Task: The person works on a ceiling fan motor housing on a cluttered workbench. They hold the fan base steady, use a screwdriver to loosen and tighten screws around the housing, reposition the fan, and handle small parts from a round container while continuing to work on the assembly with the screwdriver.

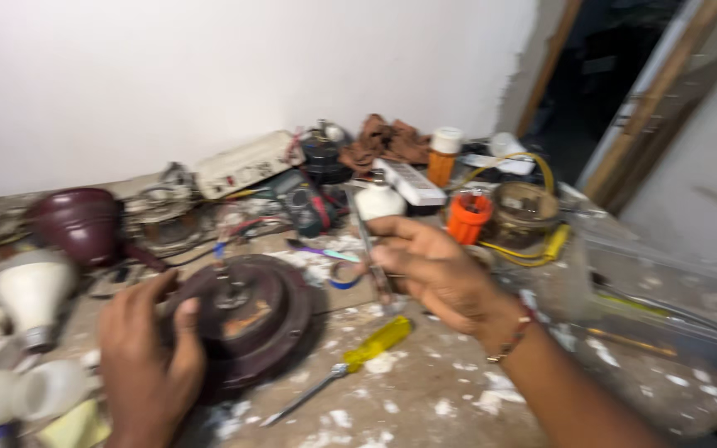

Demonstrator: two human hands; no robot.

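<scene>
Dull metal housing (246,319), paint-flecked workbench (425,398)

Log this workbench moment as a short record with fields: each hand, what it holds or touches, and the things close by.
left hand: left hand grips the rim of a dark round motor housing
right hand: right hand holds a thin metal tool, blurred
in front of hands: yellow-handled screwdriver lying on the paint-spattered bench
behind right hand: orange cup, white bottle
far left: maroon cover, white bulb
</scene>
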